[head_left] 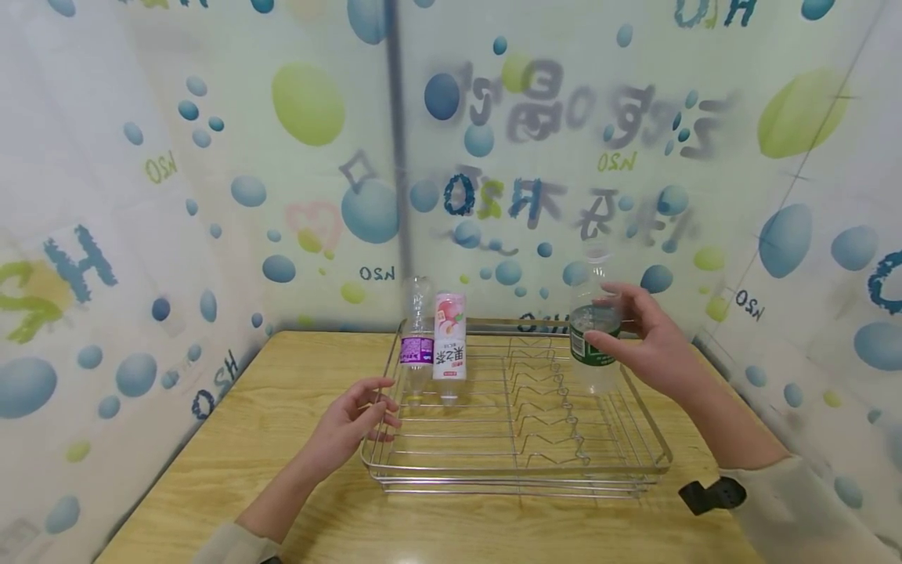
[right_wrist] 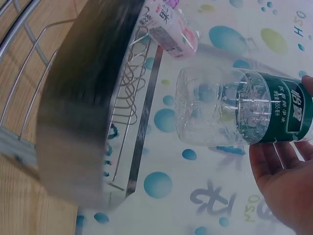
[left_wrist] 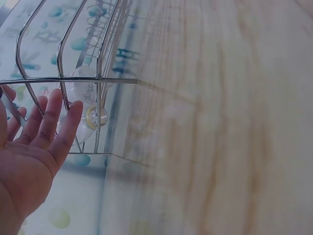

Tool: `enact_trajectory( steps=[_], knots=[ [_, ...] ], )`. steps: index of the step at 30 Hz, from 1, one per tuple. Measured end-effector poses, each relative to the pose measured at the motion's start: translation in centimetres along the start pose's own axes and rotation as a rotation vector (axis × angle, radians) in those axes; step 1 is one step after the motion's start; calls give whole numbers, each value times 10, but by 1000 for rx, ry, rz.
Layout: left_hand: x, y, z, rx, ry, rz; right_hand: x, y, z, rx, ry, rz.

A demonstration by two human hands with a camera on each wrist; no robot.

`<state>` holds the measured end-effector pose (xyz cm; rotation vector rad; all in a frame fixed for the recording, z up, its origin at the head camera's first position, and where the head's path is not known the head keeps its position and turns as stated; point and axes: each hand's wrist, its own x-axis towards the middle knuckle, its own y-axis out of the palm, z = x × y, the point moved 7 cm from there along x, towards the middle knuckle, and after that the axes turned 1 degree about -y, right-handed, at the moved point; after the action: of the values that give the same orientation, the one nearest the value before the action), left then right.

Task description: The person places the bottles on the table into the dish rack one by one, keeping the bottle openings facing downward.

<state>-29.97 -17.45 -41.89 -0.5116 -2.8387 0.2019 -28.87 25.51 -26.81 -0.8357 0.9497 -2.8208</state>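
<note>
My right hand [head_left: 651, 345] grips a clear plastic bottle [head_left: 588, 319] with a green label, thumb on one side and fingers on the other. In the head view it is upright over the right part of a wire dish rack [head_left: 521, 470]; the right wrist view shows its base [right_wrist: 188, 105] apart from the rack. At the rack's left side is my left hand [head_left: 344, 427], its fingers loosely bent against the side wires and holding nothing. Inside the rack's left part stand a clear bottle with a purple label [head_left: 417, 350] and a bottle with a pink-and-white label [head_left: 449, 337].
The rack rests on a wood-grain table [head_left: 282, 399]. A row of bent wire dividers [head_left: 550, 407] runs front to back inside it. Behind and at both sides hang pale sheets [head_left: 317, 188] printed with blue and green drops.
</note>
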Motion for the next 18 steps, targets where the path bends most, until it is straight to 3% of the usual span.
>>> enact_trajectory(
  steps=[5, 11, 15, 18],
  knots=[
    [-2, -2, -3, 71, 8, -28, 1, 12, 7, 15, -15, 27],
    [-3, -8, -9, 240, 2, -83, 3, 23, 13, 13, -23, 55],
    [-1, -14, -20, 349, 7, -98, 5, 31, 16, 7, -23, 81],
    [1, -19, -34, 394, 51, -139, 5, 36, 19, -1, -18, 106]
  ],
)
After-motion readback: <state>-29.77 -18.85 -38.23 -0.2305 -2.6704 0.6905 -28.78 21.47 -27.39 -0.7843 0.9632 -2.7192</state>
